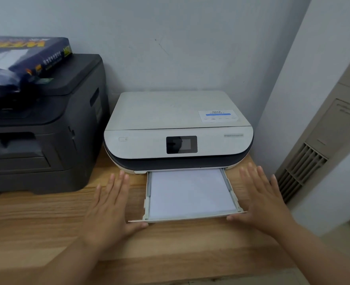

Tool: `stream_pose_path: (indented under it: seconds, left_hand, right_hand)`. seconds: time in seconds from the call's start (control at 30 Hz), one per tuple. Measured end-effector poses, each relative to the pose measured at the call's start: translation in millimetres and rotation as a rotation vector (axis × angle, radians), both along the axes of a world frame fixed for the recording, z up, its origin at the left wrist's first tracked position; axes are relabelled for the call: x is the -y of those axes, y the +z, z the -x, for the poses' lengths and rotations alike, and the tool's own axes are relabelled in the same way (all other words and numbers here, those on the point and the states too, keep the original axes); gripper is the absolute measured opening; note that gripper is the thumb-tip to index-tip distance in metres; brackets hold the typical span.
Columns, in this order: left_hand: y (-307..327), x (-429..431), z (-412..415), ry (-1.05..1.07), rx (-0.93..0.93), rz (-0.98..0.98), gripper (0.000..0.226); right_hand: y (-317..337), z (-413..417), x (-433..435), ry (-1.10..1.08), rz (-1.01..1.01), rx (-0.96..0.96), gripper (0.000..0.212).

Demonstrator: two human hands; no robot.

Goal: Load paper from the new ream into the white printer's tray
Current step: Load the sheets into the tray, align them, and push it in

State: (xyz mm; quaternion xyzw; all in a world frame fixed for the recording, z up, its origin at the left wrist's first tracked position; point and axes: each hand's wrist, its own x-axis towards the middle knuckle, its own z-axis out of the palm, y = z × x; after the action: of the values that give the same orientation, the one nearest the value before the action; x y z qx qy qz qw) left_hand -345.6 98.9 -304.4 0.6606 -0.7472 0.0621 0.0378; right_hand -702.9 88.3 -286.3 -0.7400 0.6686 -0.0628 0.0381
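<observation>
Both hands are spread flat, grasping nothing: left hand (110,204) and right hand (262,200) flank the tray (147,202), thumbs apparently at its front lip, likely to slide the paper (190,192) into the white printer (178,128) near the desk (46,219) back edge.

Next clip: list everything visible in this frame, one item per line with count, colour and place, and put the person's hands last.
white printer: one, white with a dark band, on the desk against the wall.
tray: one, pale grey, pulled out from the white printer's front.
paper: one stack, white, lying flat in the tray.
black printer: one, black, left of the white printer.
ream: one, dark blue wrapper torn open, on top of the black printer.
desk: one, light wood, under both printers.
wall: pale grey, behind the printers.
vented unit: one, beige, at the right edge.
left hand: one, open, thumb at the tray's front left corner.
right hand: one, open, thumb at the tray's front right corner.
</observation>
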Motion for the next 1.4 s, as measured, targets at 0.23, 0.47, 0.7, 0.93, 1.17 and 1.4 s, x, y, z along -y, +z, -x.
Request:
stream_pose_path:
  seconds: [0.23,0.47,0.7,0.93,1.17,1.4]
  left_hand:
    - [10,34,7,0.031,-0.003,0.059,0.129]
    - [13,72,10,0.069,0.043,0.123,0.124]
    - [14,96,8,0.05,0.082,0.145,0.121]
    - [16,111,9,0.024,0.071,0.171,0.124]
    - [15,119,11,-0.016,0.013,0.129,0.122]
    - [14,120,13,-0.011,0.002,0.149,0.122]
  right_hand:
    - [6,-10,39,0.023,0.125,-0.103,0.125]
    - [15,-16,80,0.109,0.173,-0.187,0.13]
    - [25,-20,108,0.177,0.156,-0.283,0.13]
    - [32,-25,126,0.229,0.142,-0.386,0.13]
    - [36,-32,136,0.256,0.123,-0.415,0.127]
    - [34,-35,136,0.286,0.192,-0.432,0.126]
